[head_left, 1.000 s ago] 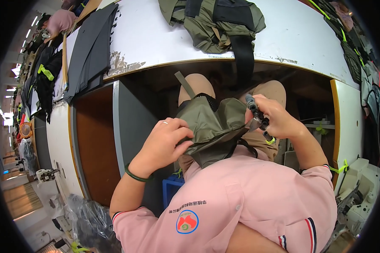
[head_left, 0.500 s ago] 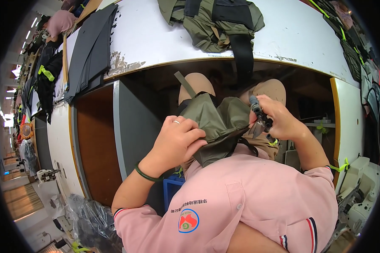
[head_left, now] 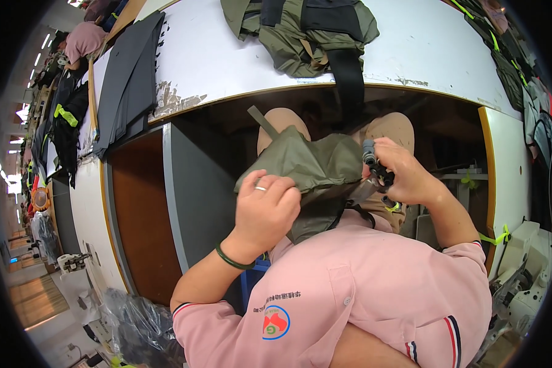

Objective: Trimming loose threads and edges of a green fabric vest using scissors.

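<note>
Olive fabric pouch point(head_left: 310, 168), creased, strap trailing, held over lap below table point(head_left: 423, 49). Left hand point(head_left: 267, 211) pinches its near edge; right hand point(head_left: 405, 178) clamps small tool point(head_left: 374, 175). Vs. prior frame: left hand lower.

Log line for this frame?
left hand: grips olive pouch | right hand: holds small tool at pouch edge | on lap, under table
</note>
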Available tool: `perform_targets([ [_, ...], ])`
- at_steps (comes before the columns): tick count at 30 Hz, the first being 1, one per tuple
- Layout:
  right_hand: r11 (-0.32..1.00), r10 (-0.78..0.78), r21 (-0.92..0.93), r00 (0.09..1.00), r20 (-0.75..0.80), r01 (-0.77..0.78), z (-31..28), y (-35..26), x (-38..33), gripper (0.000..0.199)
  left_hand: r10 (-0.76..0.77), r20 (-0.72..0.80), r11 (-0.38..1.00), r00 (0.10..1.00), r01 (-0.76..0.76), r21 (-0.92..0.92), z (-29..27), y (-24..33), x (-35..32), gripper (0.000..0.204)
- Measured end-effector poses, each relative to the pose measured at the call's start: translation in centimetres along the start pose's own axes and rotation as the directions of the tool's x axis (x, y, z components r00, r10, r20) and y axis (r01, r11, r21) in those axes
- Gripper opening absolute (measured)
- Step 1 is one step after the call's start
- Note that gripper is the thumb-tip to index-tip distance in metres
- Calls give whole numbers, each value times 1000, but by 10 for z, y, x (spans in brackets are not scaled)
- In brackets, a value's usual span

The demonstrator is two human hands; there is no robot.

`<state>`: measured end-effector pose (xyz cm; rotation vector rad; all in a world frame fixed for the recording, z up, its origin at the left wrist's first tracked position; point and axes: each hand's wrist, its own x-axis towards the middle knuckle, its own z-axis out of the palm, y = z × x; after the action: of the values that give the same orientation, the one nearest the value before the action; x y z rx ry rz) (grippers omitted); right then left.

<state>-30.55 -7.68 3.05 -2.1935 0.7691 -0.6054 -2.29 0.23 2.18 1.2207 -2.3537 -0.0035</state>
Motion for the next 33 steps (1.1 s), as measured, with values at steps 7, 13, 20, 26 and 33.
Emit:
perform_targets([
  [7,885,-68,-464,995,-75,26,-14,-6,-5,45,1,-242,999,970,-9,-31,-7,-1,-9,23],
  [13,864,-60,-503,997,-51,26,-9,-7,-8,45,12,-266,998,964,-29,-59,-4,0,-11,24],
  [20,867,-91,-495,994,-57,51,0,-8,-2,36,2,-261,996,965,-25,-84,-3,1,-10,25],
  [26,871,-83,-489,995,-54,47,4,-5,-2,32,-12,-262,995,965,-14,-97,-2,0,-12,25],
  [33,874,-23,-487,1000,-14,13,2,-2,-6,35,-12,-262,995,965,-15,-102,-1,0,-12,24],
])
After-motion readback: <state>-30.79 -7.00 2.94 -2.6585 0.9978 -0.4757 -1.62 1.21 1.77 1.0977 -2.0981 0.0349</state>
